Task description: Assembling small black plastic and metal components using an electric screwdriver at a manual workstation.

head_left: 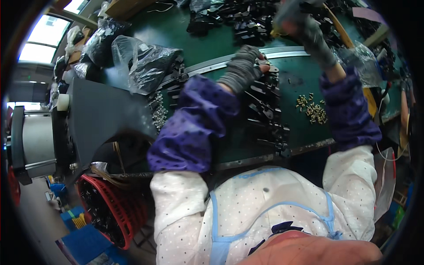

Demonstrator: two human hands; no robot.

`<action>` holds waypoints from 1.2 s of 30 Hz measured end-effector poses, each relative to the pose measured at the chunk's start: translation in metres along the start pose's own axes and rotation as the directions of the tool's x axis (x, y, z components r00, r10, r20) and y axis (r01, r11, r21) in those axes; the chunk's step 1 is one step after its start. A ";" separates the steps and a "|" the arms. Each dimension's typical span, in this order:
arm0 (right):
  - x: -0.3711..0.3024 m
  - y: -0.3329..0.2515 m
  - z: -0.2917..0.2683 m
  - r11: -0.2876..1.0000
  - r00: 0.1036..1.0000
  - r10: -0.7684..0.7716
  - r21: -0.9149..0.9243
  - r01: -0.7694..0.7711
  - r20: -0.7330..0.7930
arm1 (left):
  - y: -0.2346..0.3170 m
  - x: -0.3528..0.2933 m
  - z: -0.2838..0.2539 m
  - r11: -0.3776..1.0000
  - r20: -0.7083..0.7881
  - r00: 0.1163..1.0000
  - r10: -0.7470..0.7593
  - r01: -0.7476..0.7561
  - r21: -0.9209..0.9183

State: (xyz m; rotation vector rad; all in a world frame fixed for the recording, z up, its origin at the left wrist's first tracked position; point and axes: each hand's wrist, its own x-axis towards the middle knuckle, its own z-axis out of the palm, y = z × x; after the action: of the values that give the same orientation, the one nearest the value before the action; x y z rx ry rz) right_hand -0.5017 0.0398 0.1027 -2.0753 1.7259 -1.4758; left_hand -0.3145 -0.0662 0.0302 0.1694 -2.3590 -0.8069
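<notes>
In a grey fingerless glove, my left hand (247, 66) reaches to the far end of a row of black metal parts (265, 104) on the green table. Its thumb and index finger close on a small silver metal piece (273, 69) there. My right hand (307, 37), gloved alike, is raised beyond it, to the right. Motion blurs it; a greyish shape (289, 15) shows at its fingers, too smeared to name. A loose pile of small brass-coloured pins (312, 109) lies between the row and my right sleeve.
A metal rail (207, 66) crosses the table (221, 145). Black parts (247, 24) heap at the back. Plastic bags (150, 66) and silver bits (158, 110) lie left, beside a grey machine guard (106, 115). Below stands a red basket (126, 216) of dark parts.
</notes>
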 end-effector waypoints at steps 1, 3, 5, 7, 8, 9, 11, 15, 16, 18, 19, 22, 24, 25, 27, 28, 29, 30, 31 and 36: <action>-0.014 -0.007 -0.012 0.960 0.987 -0.085 -0.254 0.117 0.134 | -0.010 -0.001 -0.022 0.999 -0.063 0.998 0.028 -0.026 0.031; -0.052 -0.012 0.002 0.683 0.694 0.641 -0.656 -0.320 0.328 | -0.049 0.010 -0.079 0.944 0.033 0.992 -0.121 0.104 0.313; -0.088 -0.014 0.017 0.733 0.691 0.622 -0.584 -0.348 0.368 | -0.093 0.003 -0.123 0.765 0.071 0.941 -0.330 0.223 0.604; -0.106 -0.009 0.026 0.699 0.703 0.585 -0.690 -0.185 0.404 | -0.133 -0.017 -0.139 0.659 0.101 0.937 -0.334 0.156 0.736; -0.110 -0.007 0.031 0.660 0.689 0.609 -0.733 -0.166 0.392 | -0.150 -0.024 -0.140 0.626 0.139 0.896 -0.422 0.177 0.760; -0.112 -0.006 0.035 0.629 0.697 0.611 -0.765 -0.140 0.375 | -0.164 -0.030 -0.140 0.601 0.171 0.851 -0.497 0.195 0.775; -0.106 -0.006 0.037 0.608 0.666 0.660 -0.768 -0.201 0.349 | -0.180 -0.032 -0.137 0.573 0.220 0.775 -0.593 0.213 0.791; -0.093 -0.008 0.035 0.642 0.690 0.632 -0.737 -0.211 0.354 | -0.173 -0.013 -0.135 0.606 0.274 0.704 -0.656 0.273 0.747; -0.092 -0.007 0.035 0.655 0.689 0.621 -0.731 -0.194 0.373 | -0.163 -0.008 -0.135 0.633 0.284 0.697 -0.658 0.309 0.710; -0.095 -0.004 0.032 0.697 0.696 0.603 -0.682 -0.221 0.390 | -0.138 -0.003 -0.132 0.727 0.237 0.725 -0.646 0.492 0.479; -0.098 -0.002 0.029 0.741 0.754 0.553 -0.624 -0.249 0.356 | -0.122 -0.006 -0.126 0.803 0.200 0.788 -0.583 0.522 0.288; -0.110 -0.004 0.019 0.863 0.816 0.496 -0.274 -0.425 0.298 | -0.063 -0.017 -0.105 0.930 0.194 0.912 -0.362 0.369 0.000; -0.116 -0.012 0.011 0.741 0.718 0.619 0.067 -0.668 0.319 | -0.023 -0.025 -0.085 0.957 0.225 0.940 -0.257 0.280 -0.080; -0.119 -0.018 0.008 0.663 0.660 0.667 0.128 -0.738 0.347 | -0.005 -0.027 -0.075 0.980 0.208 0.966 -0.152 0.175 -0.096; -0.121 -0.031 0.005 0.530 0.620 0.665 0.321 -0.785 0.417 | 0.025 -0.033 -0.057 0.954 0.266 0.939 -0.216 0.261 -0.149; -0.120 -0.036 0.005 0.479 0.603 0.660 0.369 -0.797 0.447 | 0.035 -0.032 -0.049 0.970 0.267 0.945 -0.190 0.222 -0.097; -0.119 -0.041 0.007 0.449 0.580 0.679 0.371 -0.813 0.450 | 0.042 -0.033 -0.043 0.990 0.242 0.965 -0.098 0.120 -0.079; -0.117 -0.044 0.009 0.435 0.592 0.671 0.409 -0.802 0.447 | 0.046 -0.031 -0.036 0.989 0.243 0.964 -0.103 0.126 -0.081; -0.115 -0.045 0.012 0.414 0.586 0.678 0.429 -0.803 0.444 | 0.047 -0.029 -0.030 0.988 0.245 0.964 -0.109 0.132 -0.082; -0.101 -0.035 0.025 0.441 0.642 0.672 0.496 -0.748 0.369 | 0.037 -0.021 -0.008 0.959 0.303 0.931 -0.206 0.254 -0.127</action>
State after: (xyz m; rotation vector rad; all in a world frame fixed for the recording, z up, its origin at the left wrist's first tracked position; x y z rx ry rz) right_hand -0.4505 0.1196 0.0482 -0.8632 1.4682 -1.3020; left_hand -0.2904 -0.0336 0.0460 0.2811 -2.5585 -1.2070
